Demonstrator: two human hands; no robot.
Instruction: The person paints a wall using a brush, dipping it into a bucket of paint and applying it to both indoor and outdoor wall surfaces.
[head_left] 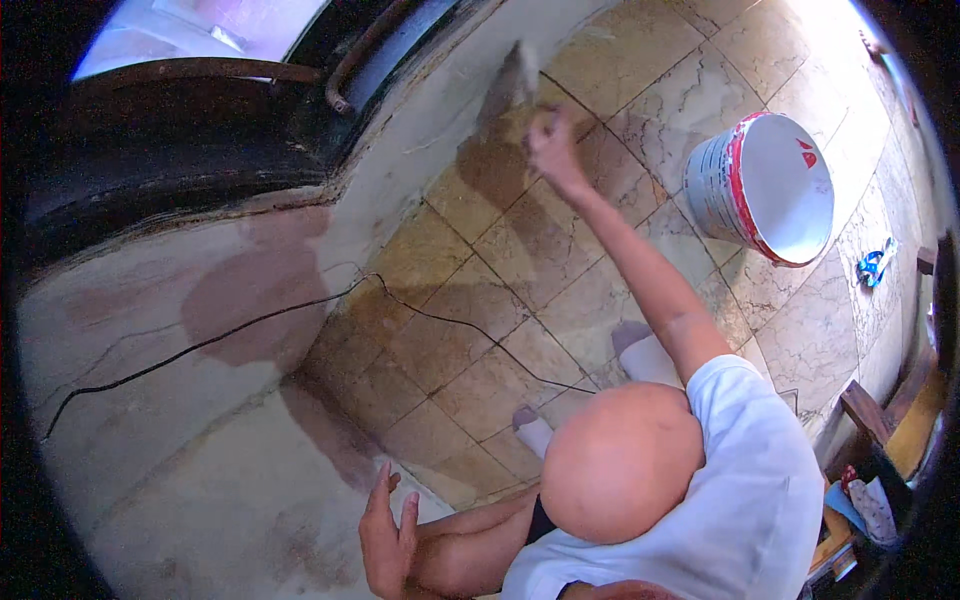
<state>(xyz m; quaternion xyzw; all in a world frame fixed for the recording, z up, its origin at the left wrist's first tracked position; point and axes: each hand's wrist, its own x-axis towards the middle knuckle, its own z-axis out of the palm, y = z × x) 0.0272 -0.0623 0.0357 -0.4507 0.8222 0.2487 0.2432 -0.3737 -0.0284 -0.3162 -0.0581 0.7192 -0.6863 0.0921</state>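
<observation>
My right hand point(555, 155) reaches far forward over the tiled floor, its fingers closed round a blurred, flat, pale-ended tool point(527, 78). The tool is beside the base of the pale wall point(430, 110); whether it touches the wall I cannot tell, and its exact kind is smeared by motion. At the lower left, my left hand point(385, 535) is held up with its fingers apart and nothing in it, close to the pale wall surface point(290, 510).
A white bucket with a red rim point(740, 190) lies tilted right of my right arm. A thin black cable point(450, 318) crosses floor and wall. A blue-and-white item point(875, 262) lies farther right. Wooden furniture point(880, 425) stands at the right edge. My bare knee point(620, 465) is in front.
</observation>
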